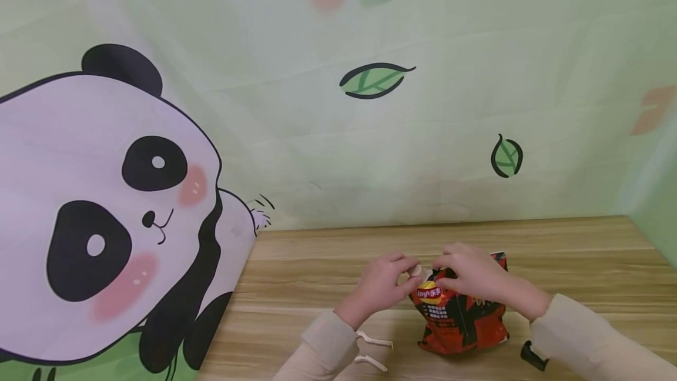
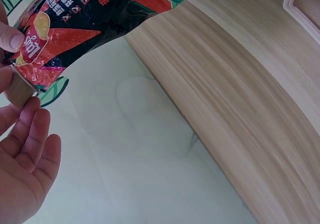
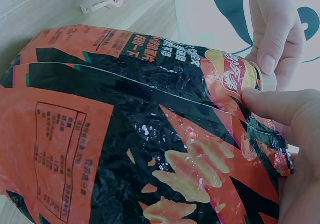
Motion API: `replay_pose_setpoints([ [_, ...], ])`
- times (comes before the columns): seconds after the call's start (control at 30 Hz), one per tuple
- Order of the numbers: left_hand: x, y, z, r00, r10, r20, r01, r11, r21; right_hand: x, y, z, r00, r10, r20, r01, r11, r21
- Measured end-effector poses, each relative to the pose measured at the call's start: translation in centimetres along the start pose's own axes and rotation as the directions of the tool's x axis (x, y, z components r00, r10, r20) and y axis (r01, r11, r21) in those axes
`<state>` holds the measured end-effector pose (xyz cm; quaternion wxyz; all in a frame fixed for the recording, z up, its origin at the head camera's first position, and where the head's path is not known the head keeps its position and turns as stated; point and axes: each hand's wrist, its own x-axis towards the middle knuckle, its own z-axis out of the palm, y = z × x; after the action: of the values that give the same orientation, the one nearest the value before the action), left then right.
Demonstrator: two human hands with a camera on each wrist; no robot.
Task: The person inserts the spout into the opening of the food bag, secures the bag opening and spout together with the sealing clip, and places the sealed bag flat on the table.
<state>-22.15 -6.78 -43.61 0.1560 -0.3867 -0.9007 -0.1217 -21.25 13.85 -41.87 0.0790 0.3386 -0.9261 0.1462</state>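
A red and black Lay's chip bag (image 1: 459, 322) stands on the table, with its top edge between the two hands. My left hand (image 1: 379, 288) pinches a small beige, tape-like strip (image 2: 20, 89) at the bag's top corner, thumb on one side and fingers on the other. In the left wrist view the other fingers are loosely bent. My right hand (image 1: 473, 272) grips the top edge of the bag, its thumb (image 3: 272, 104) pressing on the printed face near the logo. The right fingers are mostly hidden behind the bag.
A thin white plastic piece with hooked arms (image 1: 372, 363) lies on the wooden table (image 1: 307, 287) beside the left sleeve. Near the right sleeve is a small black object (image 1: 534, 356). Behind the table hangs a green backdrop (image 1: 433, 151) with a panda print.
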Motion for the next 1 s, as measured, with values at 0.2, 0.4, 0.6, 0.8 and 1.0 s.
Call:
replay_pose_setpoints([
  [0.2, 0.01, 0.05, -0.07, 1.0, 0.001, 0.009, -0.001, 1.0, -0.013, 0.14, -0.08, 0.24, 1.0, -0.016, -0.008, 0.016, 1.0, 0.015],
  [0.4, 0.01, 0.07, 0.01, 1.0, -0.003, 0.012, 0.003, 1.0, -0.027, 0.26, 0.03, 0.5, 0.999, -0.028, -0.017, 0.028, 0.999, 0.023],
  [0.6, 0.21, 0.0, -0.03, 0.999, -0.01, 0.034, 0.012, 0.998, -0.055, 0.27, 0.23, 0.57, 1.0, -0.022, -0.004, 0.023, 0.999, 0.037],
  [0.8, 0.38, 0.01, -0.14, 1.0, 0.001, 0.023, 0.0, 0.999, -0.044, 0.22, 0.37, 0.59, 1.0, -0.028, -0.008, 0.028, 0.999, 0.041],
  [1.0, 0.32, 0.01, -0.16, 0.999, -0.005, 0.041, 0.008, 0.998, -0.055, 0.14, 0.43, 0.65, 0.998, -0.048, -0.03, 0.049, 0.998, 0.045],
])
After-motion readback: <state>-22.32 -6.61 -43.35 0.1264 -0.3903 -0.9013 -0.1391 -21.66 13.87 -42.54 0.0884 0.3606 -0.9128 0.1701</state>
